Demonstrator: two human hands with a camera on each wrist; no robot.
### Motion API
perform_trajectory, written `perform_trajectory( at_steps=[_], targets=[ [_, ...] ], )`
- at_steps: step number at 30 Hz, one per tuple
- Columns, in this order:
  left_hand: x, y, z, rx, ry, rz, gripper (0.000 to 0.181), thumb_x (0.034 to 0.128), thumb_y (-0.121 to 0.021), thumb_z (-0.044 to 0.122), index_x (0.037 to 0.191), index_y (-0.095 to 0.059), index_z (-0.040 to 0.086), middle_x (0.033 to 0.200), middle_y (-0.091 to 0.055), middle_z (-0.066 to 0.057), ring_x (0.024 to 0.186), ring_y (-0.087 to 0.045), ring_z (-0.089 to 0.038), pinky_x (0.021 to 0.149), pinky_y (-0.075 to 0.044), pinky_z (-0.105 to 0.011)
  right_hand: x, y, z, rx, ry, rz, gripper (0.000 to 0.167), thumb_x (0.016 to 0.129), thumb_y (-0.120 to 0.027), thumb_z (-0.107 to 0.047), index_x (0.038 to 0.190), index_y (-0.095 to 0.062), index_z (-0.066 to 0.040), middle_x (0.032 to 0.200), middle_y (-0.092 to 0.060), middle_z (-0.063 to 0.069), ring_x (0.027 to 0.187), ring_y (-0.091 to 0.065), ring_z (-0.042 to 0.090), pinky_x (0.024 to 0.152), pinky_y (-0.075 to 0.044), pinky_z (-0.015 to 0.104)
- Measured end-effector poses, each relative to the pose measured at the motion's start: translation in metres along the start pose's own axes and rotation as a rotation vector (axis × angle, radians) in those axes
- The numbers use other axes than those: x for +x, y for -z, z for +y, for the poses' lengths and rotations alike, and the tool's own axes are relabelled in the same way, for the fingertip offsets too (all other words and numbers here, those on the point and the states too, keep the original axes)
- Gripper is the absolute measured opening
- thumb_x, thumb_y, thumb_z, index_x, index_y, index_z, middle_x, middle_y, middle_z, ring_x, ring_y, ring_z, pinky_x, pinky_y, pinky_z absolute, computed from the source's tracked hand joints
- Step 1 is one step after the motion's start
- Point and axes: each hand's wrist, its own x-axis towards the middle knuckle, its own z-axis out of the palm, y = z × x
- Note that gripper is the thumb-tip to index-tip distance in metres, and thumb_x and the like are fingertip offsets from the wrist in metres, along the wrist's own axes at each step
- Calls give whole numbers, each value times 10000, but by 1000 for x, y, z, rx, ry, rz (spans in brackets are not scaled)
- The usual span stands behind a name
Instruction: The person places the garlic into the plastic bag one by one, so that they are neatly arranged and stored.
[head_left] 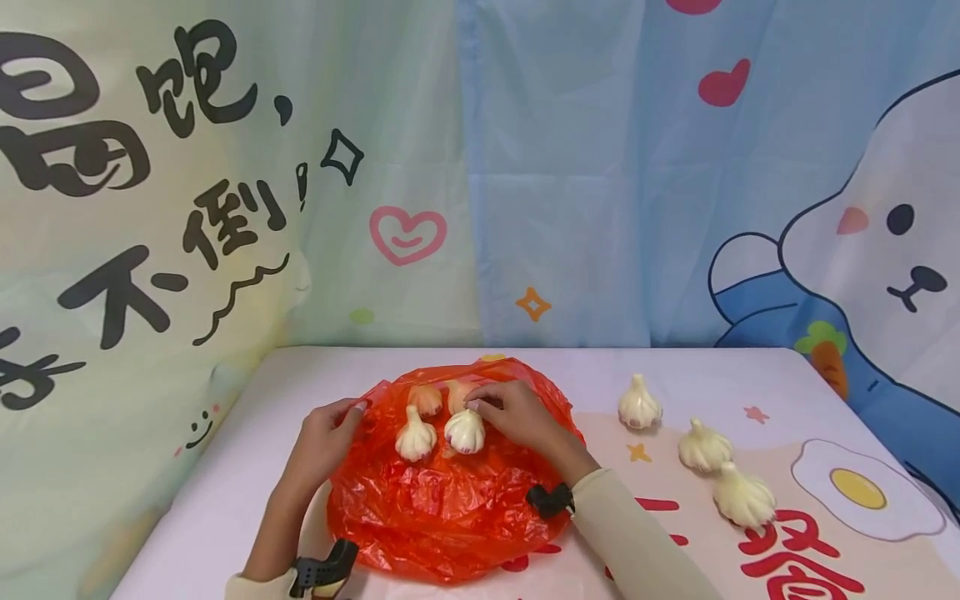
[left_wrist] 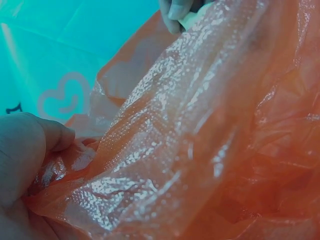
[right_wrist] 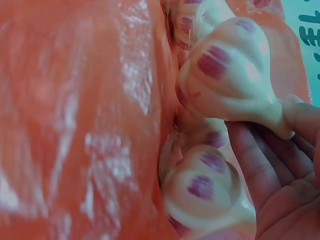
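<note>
A red plastic bag [head_left: 442,521] lies spread on the table with its mouth open. My left hand [head_left: 326,442] pinches the bag's left rim between thumb and fingers; the left wrist view shows the gathered film [left_wrist: 75,165] there. Over the bag's mouth, my right hand [head_left: 517,412] grips a white garlic bulb [head_left: 465,432] by its stem. In the right wrist view this bulb [right_wrist: 225,70] has purple patches and its root end points away from the palm. Another garlic bulb [head_left: 416,436] sits just left of it, and further bulbs [head_left: 425,400] lie behind, partly hidden by film and fingers.
To the right of the bag, three garlic bulbs stand or lie on the table: one farther back [head_left: 639,403], one in the middle [head_left: 703,446] and one nearer [head_left: 742,496]. The printed tablecloth [head_left: 300,375] ends against a patterned curtain [head_left: 555,167].
</note>
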Motion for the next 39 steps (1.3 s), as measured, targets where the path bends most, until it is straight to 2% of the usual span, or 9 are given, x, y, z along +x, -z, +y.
perform_trajectory(
  at_steps=[5,15,23,31,39],
  targets=[
    [0,0,1,-5,3,-1,336,1028,-473,275,1191,-668,55,1025,-684,-106,820,-649,-234,745,-578,-348,0,-3,-2,16,-10,19,179,935,-656,-135,1077,-740,-68,1003,-699,-28,977,-618,170,869,-532,319],
    [3,-1,3,-5,-6,-1,349,1030,-476,296,1194,-663,51,1049,-678,-108,857,-641,-248,772,-573,-363,-1,-8,-2,-54,-51,28,196,936,-654,-166,1106,-739,-118,1038,-700,-40,990,-628,157,874,-534,329],
    [3,-1,2,3,5,3,343,1026,-483,291,1199,-663,55,1060,-680,-104,864,-644,-248,777,-572,-370,-2,-14,-2,31,-39,-24,249,905,-688,-113,1151,-707,-82,1084,-691,25,981,-658,198,825,-553,320],
    [0,-1,3,-7,16,0,336,1026,-484,275,1207,-659,52,1055,-681,-106,857,-649,-242,776,-572,-366,-3,-19,-2,28,-74,-17,244,911,-684,-124,1153,-707,-93,1092,-689,28,966,-658,203,823,-556,340],
    [1,-1,1,2,19,3,342,1028,-477,286,1204,-662,58,1052,-682,-104,849,-648,-241,769,-574,-362,-7,-7,-11,49,-4,-10,485,898,-705,-147,1354,-570,-55,1180,-675,67,1075,-648,231,859,-537,342]
  ],
)
